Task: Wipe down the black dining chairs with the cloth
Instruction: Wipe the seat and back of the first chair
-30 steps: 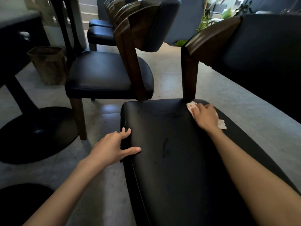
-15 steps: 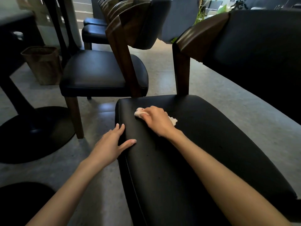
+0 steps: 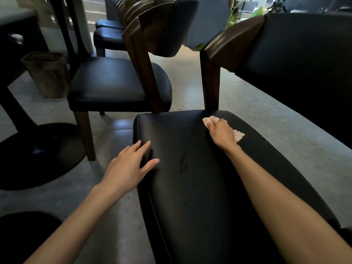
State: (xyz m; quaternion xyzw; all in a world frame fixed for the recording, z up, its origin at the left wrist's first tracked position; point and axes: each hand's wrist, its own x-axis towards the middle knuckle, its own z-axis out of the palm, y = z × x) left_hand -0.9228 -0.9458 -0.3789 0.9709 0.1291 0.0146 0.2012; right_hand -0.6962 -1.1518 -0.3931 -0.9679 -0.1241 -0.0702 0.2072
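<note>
On seat (image 3: pixel 200 178), cloth (image 3: pixel 208 120) seemingly diagonal under right hand (image 3: pixel 222 133)

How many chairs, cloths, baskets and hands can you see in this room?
Black chairs: 4
Cloth: 1
Basket: 1
Hands: 2, the left hand and the right hand
Total: 8

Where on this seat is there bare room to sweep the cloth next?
Bare: the seat, midway between left hand and right hand, and its near stretch between both forearms. Crowded: the far corner, where the cloth lies by the backrest post.
</note>
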